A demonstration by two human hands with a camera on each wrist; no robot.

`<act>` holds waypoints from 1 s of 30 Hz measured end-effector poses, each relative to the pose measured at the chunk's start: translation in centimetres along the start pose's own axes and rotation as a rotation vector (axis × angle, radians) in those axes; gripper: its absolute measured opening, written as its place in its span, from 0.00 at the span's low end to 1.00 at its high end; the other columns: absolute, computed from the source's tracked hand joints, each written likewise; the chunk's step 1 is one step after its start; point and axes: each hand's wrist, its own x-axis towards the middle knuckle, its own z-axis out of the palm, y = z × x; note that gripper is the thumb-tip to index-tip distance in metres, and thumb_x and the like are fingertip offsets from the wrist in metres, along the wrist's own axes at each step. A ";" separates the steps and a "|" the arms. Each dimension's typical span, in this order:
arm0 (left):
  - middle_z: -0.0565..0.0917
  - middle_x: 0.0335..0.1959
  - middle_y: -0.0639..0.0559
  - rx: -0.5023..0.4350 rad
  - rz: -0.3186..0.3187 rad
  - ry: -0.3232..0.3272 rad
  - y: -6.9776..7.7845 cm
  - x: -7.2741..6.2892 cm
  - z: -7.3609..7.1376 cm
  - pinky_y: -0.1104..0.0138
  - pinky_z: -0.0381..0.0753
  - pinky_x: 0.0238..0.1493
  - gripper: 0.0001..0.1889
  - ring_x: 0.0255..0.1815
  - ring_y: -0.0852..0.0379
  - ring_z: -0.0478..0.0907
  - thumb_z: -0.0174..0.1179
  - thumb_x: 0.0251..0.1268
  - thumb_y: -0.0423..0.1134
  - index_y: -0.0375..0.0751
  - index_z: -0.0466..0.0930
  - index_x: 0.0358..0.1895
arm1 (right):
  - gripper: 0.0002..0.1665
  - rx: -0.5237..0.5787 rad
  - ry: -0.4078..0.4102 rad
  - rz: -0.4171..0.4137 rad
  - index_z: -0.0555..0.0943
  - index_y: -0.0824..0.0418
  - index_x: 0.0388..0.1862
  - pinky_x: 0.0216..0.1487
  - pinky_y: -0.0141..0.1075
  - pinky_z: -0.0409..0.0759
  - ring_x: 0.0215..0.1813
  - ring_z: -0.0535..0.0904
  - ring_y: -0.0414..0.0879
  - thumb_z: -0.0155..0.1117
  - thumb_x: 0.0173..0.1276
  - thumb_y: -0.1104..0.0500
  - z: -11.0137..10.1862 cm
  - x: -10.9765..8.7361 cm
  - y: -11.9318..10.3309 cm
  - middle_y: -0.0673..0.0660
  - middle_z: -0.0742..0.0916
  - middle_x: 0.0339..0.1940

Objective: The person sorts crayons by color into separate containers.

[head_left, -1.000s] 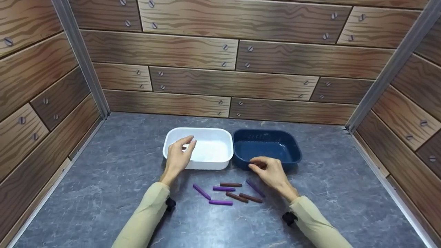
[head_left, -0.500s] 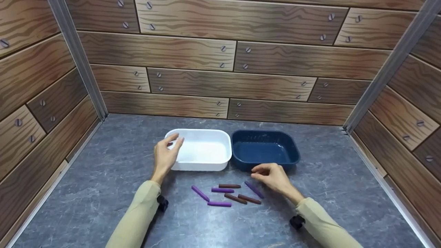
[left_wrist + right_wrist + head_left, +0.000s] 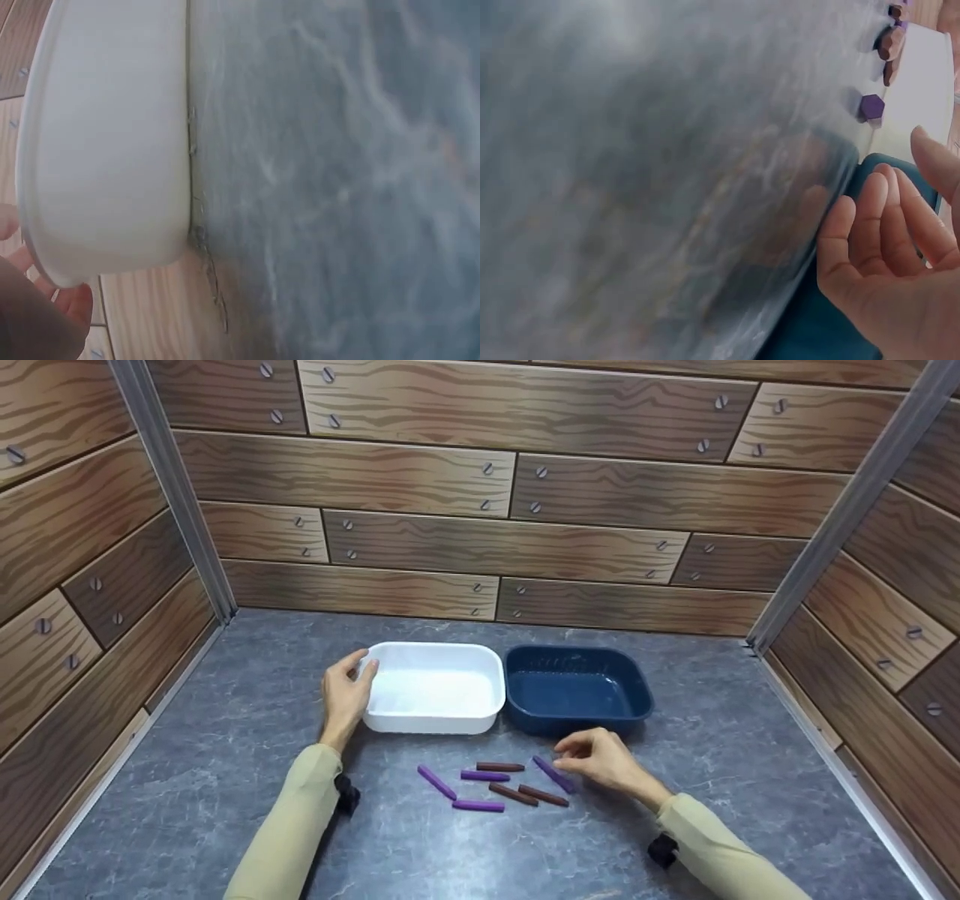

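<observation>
My left hand [image 3: 345, 697] is at the left rim of a white tray [image 3: 435, 723], thumb and fingers spread apart. In the left wrist view its fingers [image 3: 75, 304] show beside the tray's rim; whether they touch it I cannot tell. My right hand [image 3: 604, 761] hovers just right of a purple crayon [image 3: 552, 773], fingers loosely bent, with nothing visible between them. Three brown crayons [image 3: 500, 766] and several purple ones, among them a slanted crayon [image 3: 436, 782], lie scattered on the table in front of the trays.
A dark blue tray [image 3: 577, 726] stands against the white tray's right side. Grey marbled tabletop [image 3: 225, 780] surrounds them. Wood-patterned walls [image 3: 360, 592] rise at the back and both sides.
My left hand has moved left, from over the white tray to its left rim. The right hand has come down from the blue tray's front rim toward the slanted purple crayon.
</observation>
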 end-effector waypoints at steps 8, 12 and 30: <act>0.77 0.63 0.35 -0.043 -0.094 -0.035 -0.5 0.5 -0.2 0.55 0.73 0.66 0.23 0.65 0.42 0.74 0.58 0.70 0.37 0.32 0.73 0.65 | 0.18 0.025 -0.124 -0.068 0.88 0.58 0.42 0.33 0.26 0.79 0.32 0.81 0.34 0.77 0.55 0.51 -0.4 -0.4 1.0 0.48 0.89 0.30; 0.76 0.64 0.35 -0.044 -0.129 -0.044 -0.6 0.6 -0.1 0.56 0.73 0.66 0.23 0.66 0.42 0.73 0.57 0.71 0.37 0.32 0.72 0.66 | 0.18 0.031 -0.156 -0.089 0.88 0.57 0.42 0.34 0.26 0.79 0.32 0.80 0.33 0.78 0.54 0.50 -0.5 -0.5 1.3 0.48 0.88 0.30; 0.77 0.61 0.34 -0.065 -0.207 -0.052 -0.8 0.6 -0.5 0.56 0.76 0.62 0.21 0.61 0.43 0.74 0.53 0.73 0.35 0.30 0.72 0.65 | 0.16 0.002 -0.218 -0.148 0.89 0.50 0.43 0.33 0.27 0.79 0.32 0.80 0.34 0.78 0.55 0.50 -0.8 -0.7 2.1 0.46 0.87 0.29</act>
